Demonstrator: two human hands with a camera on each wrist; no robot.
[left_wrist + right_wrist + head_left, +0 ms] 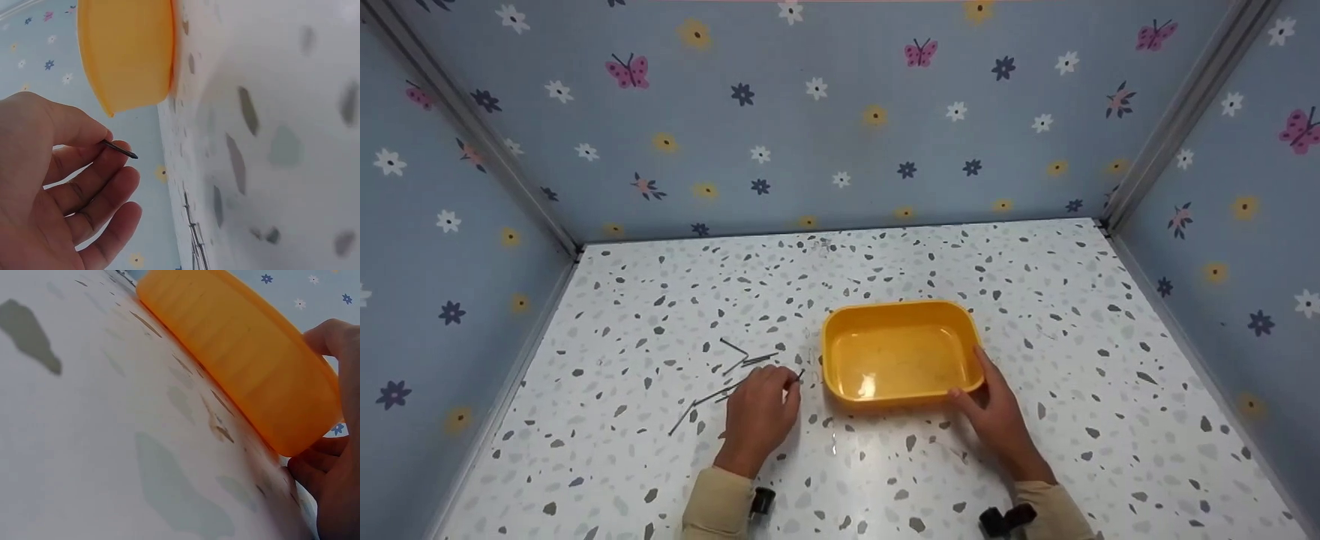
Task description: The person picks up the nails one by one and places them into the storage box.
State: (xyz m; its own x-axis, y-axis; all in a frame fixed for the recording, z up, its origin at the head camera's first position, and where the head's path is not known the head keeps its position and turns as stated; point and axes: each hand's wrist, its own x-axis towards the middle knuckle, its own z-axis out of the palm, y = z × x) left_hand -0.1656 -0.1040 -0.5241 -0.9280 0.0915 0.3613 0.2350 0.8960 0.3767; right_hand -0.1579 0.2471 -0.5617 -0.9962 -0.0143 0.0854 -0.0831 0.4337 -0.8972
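Observation:
Thumb and fingertips of my left hand [761, 412] pinch a thin dark nail [121, 149], its pointed end sticking out past the fingers in the left wrist view. Several more long nails [682, 418] lie loosely scattered on the table beside and beyond this hand. A yellow plastic container [896, 360], with nothing inside, sits to the right of the left hand. At its near right corner, my right hand [997, 412] grips it, thumb at the rim and fingers along the side wall.
The white speckled table [915, 487] is enclosed by blue panels [840, 120] printed with flowers and butterflies at the back, left and right. Dark wrist straps sit over both beige sleeves [718, 502].

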